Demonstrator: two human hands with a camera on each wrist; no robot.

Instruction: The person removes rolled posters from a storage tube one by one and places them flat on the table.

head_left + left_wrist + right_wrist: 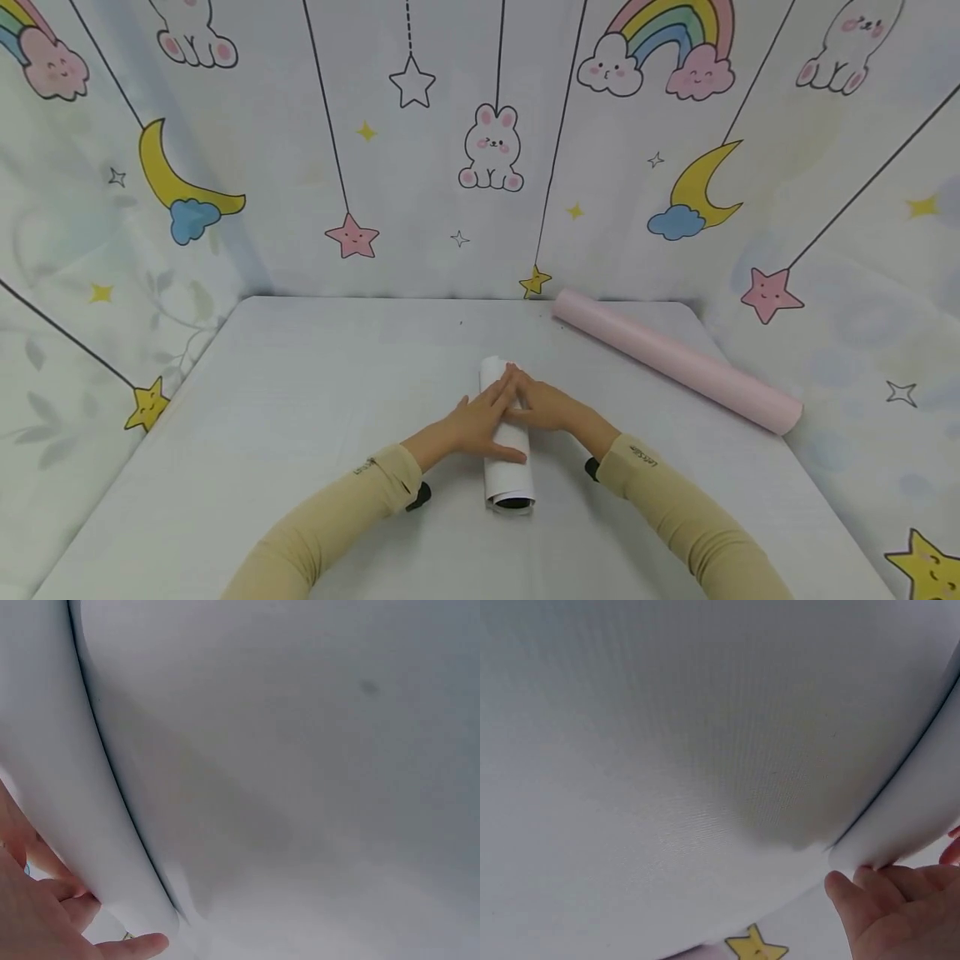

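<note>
A white rolled sheet point(508, 479) lies lengthwise on the table, its near end showing loose layers and a dark inside. My left hand point(480, 423) rests over the roll from the left, thumb stretched across it. From the right, my right hand point(551, 406) touches the upper part of the roll, and the fingertips of both hands meet on top. In the left wrist view, the left hand point(45, 922) lies along the roll point(82, 787). The right wrist view has the right hand point(907, 907) at the end of the roll point(907, 802), its palm side partly hidden.
A thicker pink roll point(675, 358) lies slantwise at the table's right back, reaching the right edge. The white table point(322, 375) is bordered by a cloth backdrop point(420, 183) printed with stars, moons and rabbits. A few small dark specks mark the tabletop near the back.
</note>
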